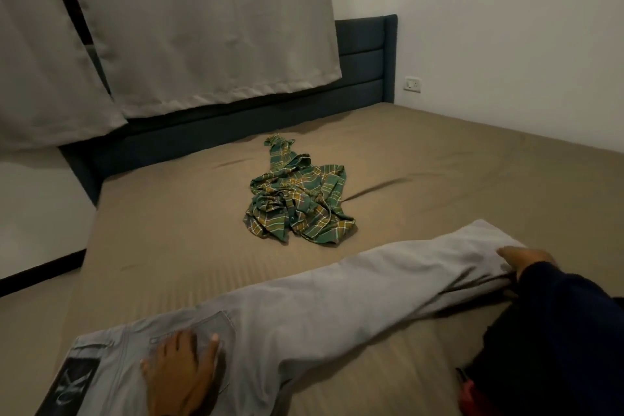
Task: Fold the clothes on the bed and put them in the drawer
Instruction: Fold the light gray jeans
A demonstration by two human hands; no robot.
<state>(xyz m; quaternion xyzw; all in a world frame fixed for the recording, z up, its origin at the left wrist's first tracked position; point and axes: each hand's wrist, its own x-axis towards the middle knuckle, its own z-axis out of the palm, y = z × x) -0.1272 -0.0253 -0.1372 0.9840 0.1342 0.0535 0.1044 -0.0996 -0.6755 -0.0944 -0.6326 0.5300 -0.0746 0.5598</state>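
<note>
Grey jeans (304, 307) lie stretched across the near side of the bed (169, 213), waist at the lower left, leg ends at the right. My left hand (182, 361) presses flat on the back pocket near the waist, fingers spread. My right hand (526, 258), in a dark sleeve, holds the leg ends, fingers curled over the hem. A crumpled green plaid shirt (299, 201) sits loose in the middle of the bed, beyond the jeans and apart from both hands.
A dark blue headboard (366, 57) stands at the far end, partly covered by grey curtains (202, 27). A white wall with a socket (412, 84) runs along the right. Floor shows at the left of the bed. No drawer is in view.
</note>
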